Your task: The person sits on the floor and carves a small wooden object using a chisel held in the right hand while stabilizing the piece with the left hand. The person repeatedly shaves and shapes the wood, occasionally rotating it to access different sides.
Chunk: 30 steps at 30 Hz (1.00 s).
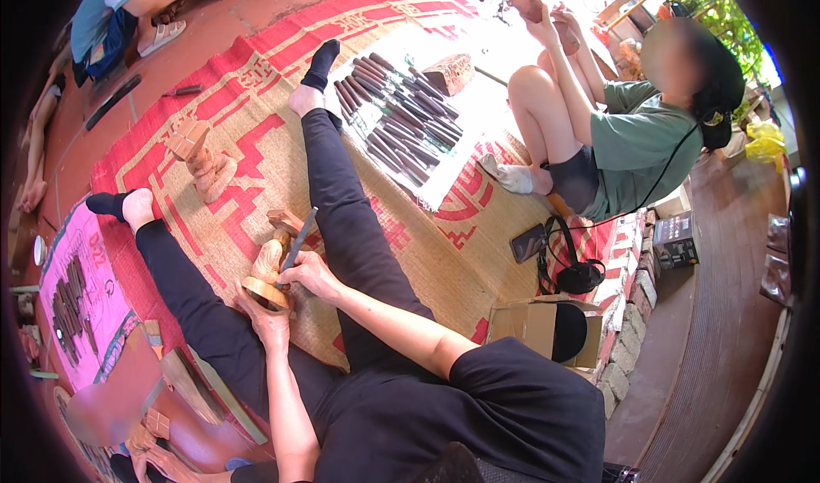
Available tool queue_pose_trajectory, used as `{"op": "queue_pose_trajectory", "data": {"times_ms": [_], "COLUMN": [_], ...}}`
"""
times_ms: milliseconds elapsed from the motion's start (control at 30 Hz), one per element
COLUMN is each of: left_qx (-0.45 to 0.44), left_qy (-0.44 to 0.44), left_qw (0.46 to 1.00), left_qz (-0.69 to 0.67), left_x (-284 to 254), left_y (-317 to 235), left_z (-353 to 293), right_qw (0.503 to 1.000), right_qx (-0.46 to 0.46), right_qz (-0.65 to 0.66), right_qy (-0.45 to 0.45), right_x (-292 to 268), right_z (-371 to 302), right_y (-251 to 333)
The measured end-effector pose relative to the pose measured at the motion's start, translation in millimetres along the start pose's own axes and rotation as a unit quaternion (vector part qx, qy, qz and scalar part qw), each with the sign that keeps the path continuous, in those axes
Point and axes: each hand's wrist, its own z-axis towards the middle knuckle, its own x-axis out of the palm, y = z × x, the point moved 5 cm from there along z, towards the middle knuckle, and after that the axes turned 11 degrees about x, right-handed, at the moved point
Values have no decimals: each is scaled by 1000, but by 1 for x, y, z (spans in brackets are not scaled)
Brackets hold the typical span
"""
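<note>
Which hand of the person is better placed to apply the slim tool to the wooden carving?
Probably the right hand: it grips the slim grey tool, close beside the wooden carving. The left hand is occupied, holding the carving at its near end.

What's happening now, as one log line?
left hand: holds wooden carving | right hand: grips dark tool | loose tools: on white sheet
</note>
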Motion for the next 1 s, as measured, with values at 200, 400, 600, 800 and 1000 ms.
{"op": "queue_pose_trajectory", "data": {"times_ms": [200, 400, 600, 800, 1000], "left_qx": [7, 3, 30, 12, 26], "left_qy": [4, -3, -6, -8, -1], "left_qw": [1000, 1000, 1000, 1000, 1000], "left_qz": [-11, -18, 4, 4, -1], "left_x": [1, 0, 1, 0, 3], "left_y": [3, -3, 3, -1, 0], "left_z": [1, 3, 4, 3, 4], "right_qw": [999, 998, 998, 1000, 999], "right_qx": [-21, -11, -18, -10, 4], "right_qz": [-3, -54, -11, 7, 33], "right_qy": [-27, -42, -51, -6, -31], "right_x": [3, 3, 3, 13, 3], "right_z": [-4, -9, -14, -13, -7], "right_y": [3, 9, 8, 9, 2]}}
